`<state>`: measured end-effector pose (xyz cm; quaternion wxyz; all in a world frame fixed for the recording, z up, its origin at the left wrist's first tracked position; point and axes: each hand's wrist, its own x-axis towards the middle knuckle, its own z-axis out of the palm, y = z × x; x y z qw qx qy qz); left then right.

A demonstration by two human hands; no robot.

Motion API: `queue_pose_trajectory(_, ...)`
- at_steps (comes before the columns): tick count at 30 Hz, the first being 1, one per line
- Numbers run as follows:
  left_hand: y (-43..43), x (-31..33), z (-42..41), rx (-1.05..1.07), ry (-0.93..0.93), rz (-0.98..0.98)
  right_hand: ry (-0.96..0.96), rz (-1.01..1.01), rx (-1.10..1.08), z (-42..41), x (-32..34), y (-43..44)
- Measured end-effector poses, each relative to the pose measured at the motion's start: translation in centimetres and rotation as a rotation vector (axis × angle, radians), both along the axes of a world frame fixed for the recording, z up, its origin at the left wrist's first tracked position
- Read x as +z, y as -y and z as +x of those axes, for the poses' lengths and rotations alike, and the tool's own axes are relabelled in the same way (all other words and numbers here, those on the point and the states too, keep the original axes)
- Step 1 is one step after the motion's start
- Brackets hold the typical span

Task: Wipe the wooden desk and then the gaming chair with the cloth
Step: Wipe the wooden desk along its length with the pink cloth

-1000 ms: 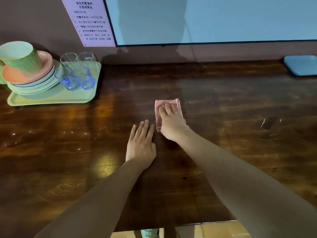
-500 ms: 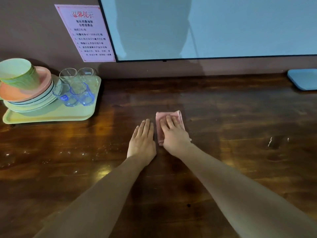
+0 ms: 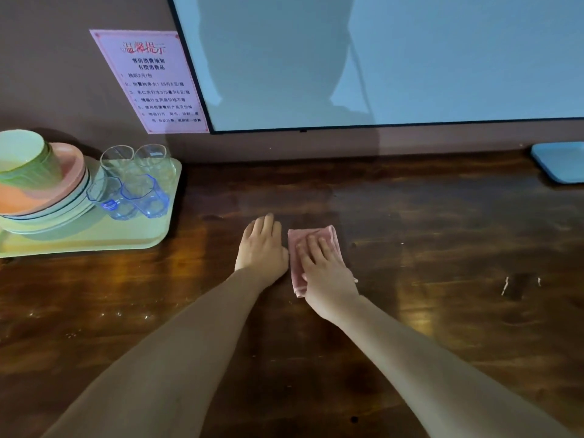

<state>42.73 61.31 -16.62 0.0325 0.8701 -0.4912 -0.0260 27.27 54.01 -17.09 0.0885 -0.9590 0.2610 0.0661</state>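
Both forearms reach in from the near edge of the desk [image 3: 442, 311], mid-desk. Right hand [image 3: 325, 273] lies flat, palm down, pressing the folded pink cloth [image 3: 316, 238] onto the wood, fingers spread over it, not bunched. Left hand [image 3: 260, 248] is flat on bare wood just beside the cloth's left edge, holding nothing, looks like a brace. Desk wipe in progress imo; chair not in view, so step 2 not started. Risks: a leftward stroke runs toward the green tray [image 3: 94, 245] w/ glasses [image 3: 136, 181] and stacked plates [image 3: 47, 197] plus a cup [image 3: 25, 159] on top. Bump the tray edge and the glasses could tip; the two blue ones lie tilted already. Cloth held by flat pressure only, so it could slip or unfold on a fast pass. Small light specks [image 3: 505, 284] on the right need a pass. Room: wide open wood to the right up to the blue tray [image 3: 559, 165] at the far corner. Far side ends at the wall under the screen [image 3: 410, 58] and notice [image 3: 155, 83], so a long push would stop there.
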Motion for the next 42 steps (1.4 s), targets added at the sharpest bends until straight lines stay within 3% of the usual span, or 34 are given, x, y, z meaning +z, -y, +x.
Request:
queue_pose_trajectory(12,-0.4,-2.4,0.7,0.068,-0.02,-0.163,-0.025,0.123,-0.114,10.6,0.9,9.3)
queue_pose_trajectory(22,-0.1,-2.2,0.9,0.117,-0.018,-0.105,0.036,0.071,-0.039,4.4,-0.2,4.4)
queue_pose_trajectory(32,0.0,-3.3,1.2,0.125,-0.008,-0.145,0.003,0.098,-0.117,16.4,1.6,13.7)
queue_pose_trajectory(42,-0.4,-2.5,1.0,0.141,-0.056,-0.171,-0.051,0.092,-0.036,9.0,0.7,7.9)
